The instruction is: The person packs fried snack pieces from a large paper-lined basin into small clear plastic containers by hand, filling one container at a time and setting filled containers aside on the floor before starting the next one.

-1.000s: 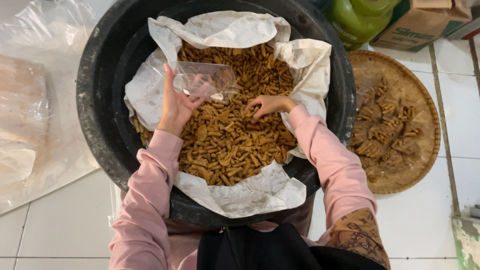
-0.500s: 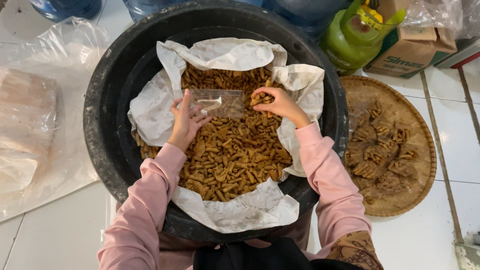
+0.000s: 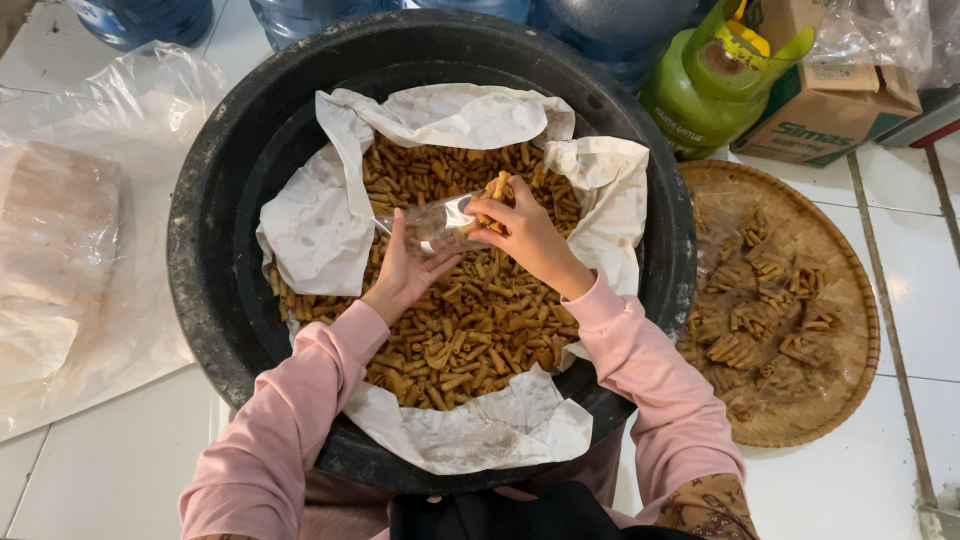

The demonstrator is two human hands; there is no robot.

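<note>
Two hands: both work over the black tub (image 3: 215,250), which is lined with white paper (image 3: 320,220) and heaped with brown stick snacks (image 3: 470,320).
Left hand (image 3: 405,270): fingers curled around the small clear bag (image 3: 435,222), holding it up from below with its mouth turned toward the other hand.
Right hand (image 3: 525,235): pinched shut on a few snack sticks (image 3: 497,186), right at the mouth of the bag.
Bag, how it handles: thin, limp and slick, I judge; it folds unless held near the rim, so the opening is the place to grip.
Snacks, how they handle: light, dry, stiff and brittle by the look of them; a loose pinch suits them better than a squeeze.
Nearby: round woven tray (image 3: 850,330) with filled packets, green gas canister (image 3: 715,85), cardboard box (image 3: 820,110), clear plastic sheet (image 3: 90,250) on the tiled floor.
Change from half a second ago: the right hand has come across from the heap to the bag mouth, and the bag sits more crumpled in the left hand.
</note>
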